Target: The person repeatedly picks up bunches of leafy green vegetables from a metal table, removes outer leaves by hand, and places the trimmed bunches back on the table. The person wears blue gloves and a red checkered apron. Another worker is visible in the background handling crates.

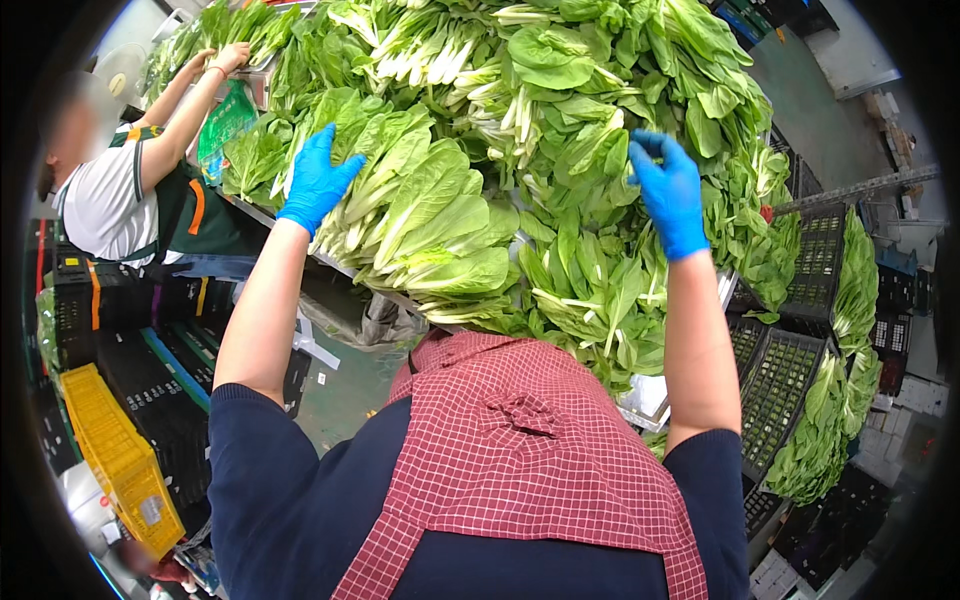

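My left hand point(319, 180), in a blue glove, is spread at the left side of a row of long light-green lettuce-like leaves point(435, 202). Its thumb and fingers are apart and close around no leaf; whether they touch the row cannot be told. My right hand point(670, 195), gloved in blue too, is over darker leafy greens point(585, 135) on the right. Its fingers curve loosely, with a gap to the thumb and nothing visible between them. Nearer my apron lies another loose heap of green leaves point(600, 285). White-stemmed greens point(427, 56) are piled farther back.
At the left a co-worker point(112, 195) reaches over greens beside a green plastic bag point(229, 116). Black crates point(784, 390) with greens stand on the right. A yellow crate point(120, 457) and stacked black crates point(150, 375) stand at the lower left.
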`<control>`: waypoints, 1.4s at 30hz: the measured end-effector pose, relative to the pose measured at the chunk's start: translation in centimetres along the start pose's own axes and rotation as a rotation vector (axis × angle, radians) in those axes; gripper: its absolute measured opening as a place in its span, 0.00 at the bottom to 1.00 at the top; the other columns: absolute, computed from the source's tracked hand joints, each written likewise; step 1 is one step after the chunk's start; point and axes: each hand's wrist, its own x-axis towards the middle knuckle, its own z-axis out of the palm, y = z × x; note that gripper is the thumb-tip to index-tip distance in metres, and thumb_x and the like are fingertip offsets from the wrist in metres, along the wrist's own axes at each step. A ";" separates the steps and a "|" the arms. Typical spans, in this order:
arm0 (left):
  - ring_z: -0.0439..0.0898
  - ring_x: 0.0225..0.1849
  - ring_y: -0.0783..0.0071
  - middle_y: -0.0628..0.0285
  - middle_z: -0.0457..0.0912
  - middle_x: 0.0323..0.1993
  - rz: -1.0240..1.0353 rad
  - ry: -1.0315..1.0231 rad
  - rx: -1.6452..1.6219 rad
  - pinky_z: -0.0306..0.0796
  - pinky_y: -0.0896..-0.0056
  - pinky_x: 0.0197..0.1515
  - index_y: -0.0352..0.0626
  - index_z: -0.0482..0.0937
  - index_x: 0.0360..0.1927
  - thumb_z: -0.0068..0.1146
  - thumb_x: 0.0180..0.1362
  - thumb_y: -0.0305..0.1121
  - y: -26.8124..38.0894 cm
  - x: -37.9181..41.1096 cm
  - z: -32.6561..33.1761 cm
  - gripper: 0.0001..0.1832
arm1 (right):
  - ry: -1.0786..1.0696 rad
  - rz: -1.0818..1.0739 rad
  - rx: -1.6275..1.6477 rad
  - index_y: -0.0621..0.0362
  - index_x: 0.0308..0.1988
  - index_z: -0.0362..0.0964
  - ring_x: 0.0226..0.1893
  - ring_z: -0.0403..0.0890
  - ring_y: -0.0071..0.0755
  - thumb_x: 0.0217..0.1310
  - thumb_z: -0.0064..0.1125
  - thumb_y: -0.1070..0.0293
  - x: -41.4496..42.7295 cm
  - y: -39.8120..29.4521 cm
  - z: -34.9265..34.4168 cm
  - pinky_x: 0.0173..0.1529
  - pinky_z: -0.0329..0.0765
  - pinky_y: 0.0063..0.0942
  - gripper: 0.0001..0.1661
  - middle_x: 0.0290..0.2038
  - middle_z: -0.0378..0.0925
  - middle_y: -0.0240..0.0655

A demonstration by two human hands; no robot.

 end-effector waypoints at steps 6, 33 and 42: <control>0.66 0.60 0.49 0.46 0.69 0.57 0.070 0.239 -0.039 0.59 0.56 0.63 0.41 0.67 0.60 0.66 0.49 0.40 2.6 -1.0 -0.7 0.35 | -0.102 0.055 -0.709 0.62 0.45 0.76 0.40 0.82 0.45 0.53 0.63 0.56 9.0 3.7 1.1 0.47 0.76 0.34 0.24 0.39 0.81 0.46; 0.78 0.50 0.68 0.61 0.78 0.50 -0.839 -0.727 -2.061 0.76 0.58 0.51 0.46 0.73 0.53 0.54 0.61 0.32 25.2 -11.4 9.6 0.17 | 0.000 -0.208 0.056 0.55 0.46 0.69 0.35 0.76 0.25 0.45 0.68 0.81 -17.1 3.2 0.2 0.41 0.74 0.22 0.26 0.43 0.74 0.32; 0.78 0.51 0.67 0.60 0.76 0.52 -0.866 -0.650 -1.971 0.76 0.62 0.52 0.42 0.70 0.55 0.55 0.59 0.29 26.1 -12.7 8.6 0.20 | 0.115 0.279 0.390 0.57 0.52 0.69 0.31 0.72 0.16 0.60 0.59 0.70 -16.7 6.0 -2.3 0.32 0.71 0.16 0.19 0.39 0.74 0.28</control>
